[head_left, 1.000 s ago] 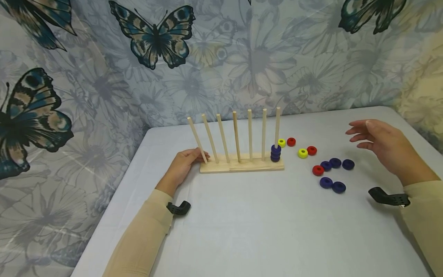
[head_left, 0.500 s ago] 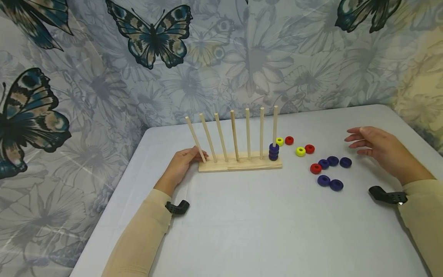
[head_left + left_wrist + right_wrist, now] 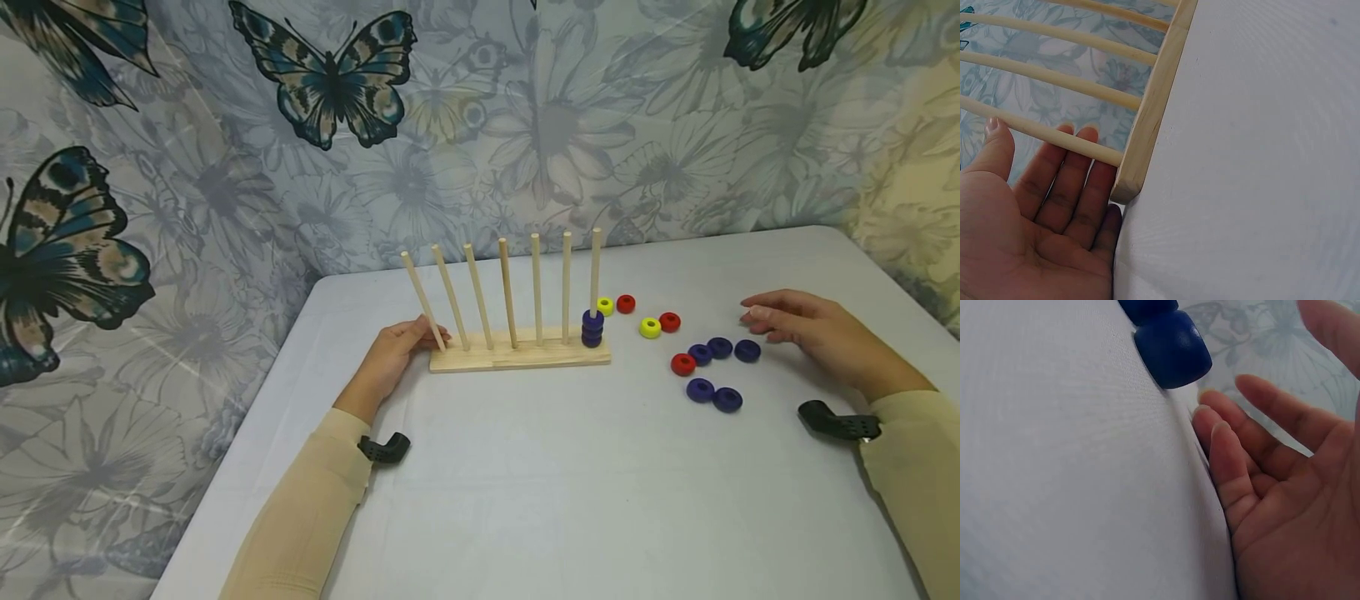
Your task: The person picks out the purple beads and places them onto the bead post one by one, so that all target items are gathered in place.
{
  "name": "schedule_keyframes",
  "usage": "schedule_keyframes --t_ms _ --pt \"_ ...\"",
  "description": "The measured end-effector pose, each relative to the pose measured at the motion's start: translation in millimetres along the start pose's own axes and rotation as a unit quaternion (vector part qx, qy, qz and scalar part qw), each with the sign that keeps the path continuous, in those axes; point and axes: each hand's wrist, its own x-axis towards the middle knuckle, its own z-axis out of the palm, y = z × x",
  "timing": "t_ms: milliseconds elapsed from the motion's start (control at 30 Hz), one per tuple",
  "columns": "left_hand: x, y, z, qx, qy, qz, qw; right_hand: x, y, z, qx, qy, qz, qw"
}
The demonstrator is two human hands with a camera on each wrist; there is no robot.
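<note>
A wooden peg stand (image 3: pixel 517 357) with a row of upright pegs stands on the white table. My left hand (image 3: pixel 386 367) holds its leftmost peg (image 3: pixel 1041 131); in the left wrist view the thumb lies on one side and the fingers reach behind it. Three dark blue rings (image 3: pixel 592 329) are stacked on the rightmost peg. My right hand (image 3: pixel 825 337) hovers low at the right, fingers relaxed and holding nothing. Nearest to it is a loose blue ring (image 3: pixel 747 351); in the right wrist view a blue ring (image 3: pixel 1174 350) sits just beyond the fingertips, apart from them.
Several more rings lie loose right of the stand: blue rings (image 3: pixel 714 395), red rings (image 3: pixel 682 364) and yellow rings (image 3: pixel 650 327). One yellow ring (image 3: pixel 604 306) lies behind the stand's right end. A patterned butterfly cloth (image 3: pixel 465 125) hangs behind the white table (image 3: pixel 562 500).
My right hand has lowered toward the table, its fingers drawing closer together. My left hand stays at the leftmost peg. The whole view has shifted slightly.
</note>
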Motion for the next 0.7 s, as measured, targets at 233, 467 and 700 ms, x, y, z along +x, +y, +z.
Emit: schedule_keyframes --t_ms 233,467,700 --pt "-1.0 1.4 0.4 -0.013 -0.002 0.0 0.9999 1.5 0.2 -1.9 -0.039 -0.028 0.036 0.9982" --pt "-0.2 0.8 0.2 -0.009 -0.002 0.0 1.0 1.8 2.7 -2.2 -0.038 -0.043 0.022 0.9981" --pt "-1.0 1.0 -0.3 -0.018 -0.002 0.002 0.9998 2.7 1.6 -0.5 -0.059 -0.059 -0.001 0.9965"
